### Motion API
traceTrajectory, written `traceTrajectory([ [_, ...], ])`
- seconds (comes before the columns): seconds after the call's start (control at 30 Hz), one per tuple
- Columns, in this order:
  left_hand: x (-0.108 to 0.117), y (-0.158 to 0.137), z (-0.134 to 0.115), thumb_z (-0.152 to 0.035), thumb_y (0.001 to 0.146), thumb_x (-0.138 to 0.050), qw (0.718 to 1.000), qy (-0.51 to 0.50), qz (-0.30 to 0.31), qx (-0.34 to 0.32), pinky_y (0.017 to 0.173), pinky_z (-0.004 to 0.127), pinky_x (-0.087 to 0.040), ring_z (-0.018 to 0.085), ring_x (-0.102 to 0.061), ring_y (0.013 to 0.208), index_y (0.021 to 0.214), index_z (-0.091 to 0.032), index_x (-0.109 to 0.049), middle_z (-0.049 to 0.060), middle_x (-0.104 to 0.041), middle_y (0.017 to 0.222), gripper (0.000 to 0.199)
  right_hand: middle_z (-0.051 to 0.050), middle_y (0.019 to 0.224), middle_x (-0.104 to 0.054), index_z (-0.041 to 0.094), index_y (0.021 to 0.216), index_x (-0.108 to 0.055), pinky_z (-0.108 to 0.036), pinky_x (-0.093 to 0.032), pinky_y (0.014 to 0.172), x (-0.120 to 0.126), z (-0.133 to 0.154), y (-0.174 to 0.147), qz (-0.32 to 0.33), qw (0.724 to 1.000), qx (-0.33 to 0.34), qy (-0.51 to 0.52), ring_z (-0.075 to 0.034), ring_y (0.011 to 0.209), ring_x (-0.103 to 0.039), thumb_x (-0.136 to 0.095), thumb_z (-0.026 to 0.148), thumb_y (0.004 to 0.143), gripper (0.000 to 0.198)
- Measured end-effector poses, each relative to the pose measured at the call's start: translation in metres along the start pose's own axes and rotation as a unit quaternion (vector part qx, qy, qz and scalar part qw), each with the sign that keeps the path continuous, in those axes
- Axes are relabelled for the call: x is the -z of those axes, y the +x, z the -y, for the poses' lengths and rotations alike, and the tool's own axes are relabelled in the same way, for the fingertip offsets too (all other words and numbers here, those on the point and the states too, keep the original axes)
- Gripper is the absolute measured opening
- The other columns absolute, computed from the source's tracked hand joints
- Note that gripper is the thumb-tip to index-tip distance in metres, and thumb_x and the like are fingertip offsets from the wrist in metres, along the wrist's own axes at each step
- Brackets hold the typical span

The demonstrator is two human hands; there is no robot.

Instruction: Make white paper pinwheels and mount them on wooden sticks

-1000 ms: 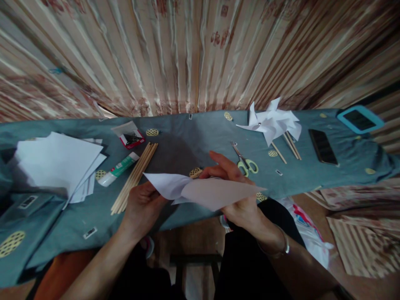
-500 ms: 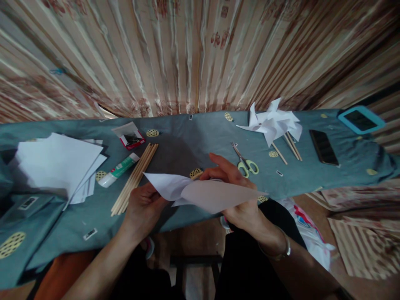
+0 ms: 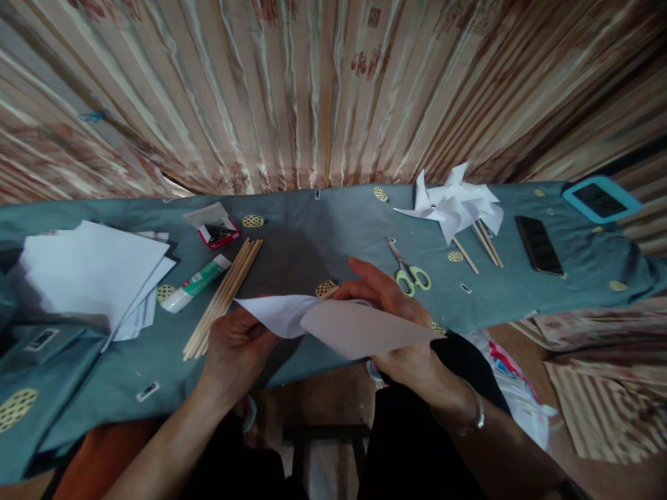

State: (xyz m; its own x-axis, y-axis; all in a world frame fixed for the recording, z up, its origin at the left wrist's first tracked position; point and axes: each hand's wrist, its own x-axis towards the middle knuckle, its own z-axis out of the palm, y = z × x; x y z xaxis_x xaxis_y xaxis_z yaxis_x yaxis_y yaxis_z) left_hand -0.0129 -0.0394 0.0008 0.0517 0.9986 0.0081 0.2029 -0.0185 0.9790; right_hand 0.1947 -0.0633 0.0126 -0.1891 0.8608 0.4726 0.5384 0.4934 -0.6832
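Between my hands, above the front edge of the table, is a white paper pinwheel (image 3: 359, 326) with curled blades. My left hand (image 3: 237, 351) is closed on its left side, the fingertips partly hidden behind the paper. Around the right part, my right hand (image 3: 388, 295) grips it from behind, index finger raised and bent; the paper covers much of the palm. The tip of a wooden stick (image 3: 329, 292) pokes out beyond the paper near my right fingers. Several loose wooden sticks (image 3: 224, 298) lie just beyond my left hand.
On the cloth-covered table (image 3: 323, 243) lie a paper stack (image 3: 94, 271), a glue stick (image 3: 195, 283), a red box of small dark pieces (image 3: 216, 231), green-handled scissors (image 3: 409, 272), finished pinwheels (image 3: 453, 205), a phone (image 3: 539, 244) and a blue-framed device (image 3: 602, 199). A curtain (image 3: 292, 97) hangs behind.
The pinwheel has tilted slightly, its left tip and right tip both sitting a little lower. Both hands keep their hold and have hardly moved.
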Motion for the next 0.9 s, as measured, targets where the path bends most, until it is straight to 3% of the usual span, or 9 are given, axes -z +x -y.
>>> traceTrajectory([
  [0.13,0.000,-0.001,-0.001,-0.029,0.067,-0.077,0.999,-0.031,0.010,-0.015,0.069,0.030,-0.064,0.020,-0.074,0.066,0.069,-0.025,-0.076,0.000,-0.077,0.073,0.004,-0.002,0.104,-0.076,0.035,0.150,-0.031,-0.042,-0.058,0.083,0.002,0.003,0.000,-0.004,0.999,0.025,-0.031,-0.023,0.094,-0.072,-0.058,0.028,0.096,0.061],
  [0.37,0.004,-0.003,-0.001,-0.016,0.072,-0.070,0.999,-0.015,0.026,-0.040,0.068,0.025,-0.060,0.017,-0.074,0.072,0.076,-0.025,-0.078,-0.001,-0.078,0.079,0.013,-0.003,0.099,-0.076,0.034,0.146,-0.038,-0.044,-0.057,0.078,0.002,0.007,0.001,-0.042,0.996,0.039,-0.062,-0.025,0.086,-0.072,-0.063,0.027,0.092,0.059],
  [0.5,0.007,-0.002,-0.001,-0.016,0.076,-0.069,0.995,0.019,0.036,-0.094,0.070,0.024,-0.059,0.017,-0.073,0.073,0.077,-0.025,-0.080,0.000,-0.078,0.080,0.014,-0.005,0.101,-0.074,0.030,0.144,-0.040,-0.045,-0.057,0.078,0.003,0.008,0.001,-0.045,0.993,0.042,-0.097,-0.025,0.088,-0.070,-0.062,0.025,0.092,0.056],
  [0.6,0.008,-0.001,-0.003,-0.020,0.075,-0.071,0.993,0.022,0.037,-0.108,0.066,0.022,-0.057,0.016,-0.073,0.071,0.076,-0.026,-0.081,0.001,-0.079,0.079,0.011,-0.006,0.108,-0.074,0.030,0.145,-0.039,-0.045,-0.058,0.083,0.004,0.005,0.003,-0.029,0.995,0.043,-0.089,-0.027,0.095,-0.071,-0.062,0.026,0.091,0.059],
  [0.77,0.010,0.001,-0.003,-0.023,0.073,-0.075,0.993,0.009,0.039,-0.107,0.063,0.017,-0.057,0.014,-0.073,0.069,0.076,-0.028,-0.081,0.000,-0.078,0.077,0.009,-0.007,0.119,-0.073,0.038,0.154,-0.024,-0.044,-0.058,0.091,0.003,-0.003,0.004,0.026,0.997,0.053,-0.046,-0.027,0.105,-0.072,-0.055,0.031,0.095,0.067],
  [0.9,0.009,0.000,-0.003,-0.022,0.072,-0.076,0.994,-0.006,0.041,-0.105,0.062,0.014,-0.056,0.011,-0.073,0.068,0.076,-0.030,-0.081,-0.002,-0.078,0.076,0.010,-0.007,0.117,-0.074,0.035,0.153,-0.028,-0.043,-0.059,0.091,0.004,-0.005,0.004,0.043,0.998,0.045,-0.030,-0.025,0.106,-0.072,-0.056,0.033,0.096,0.064],
])
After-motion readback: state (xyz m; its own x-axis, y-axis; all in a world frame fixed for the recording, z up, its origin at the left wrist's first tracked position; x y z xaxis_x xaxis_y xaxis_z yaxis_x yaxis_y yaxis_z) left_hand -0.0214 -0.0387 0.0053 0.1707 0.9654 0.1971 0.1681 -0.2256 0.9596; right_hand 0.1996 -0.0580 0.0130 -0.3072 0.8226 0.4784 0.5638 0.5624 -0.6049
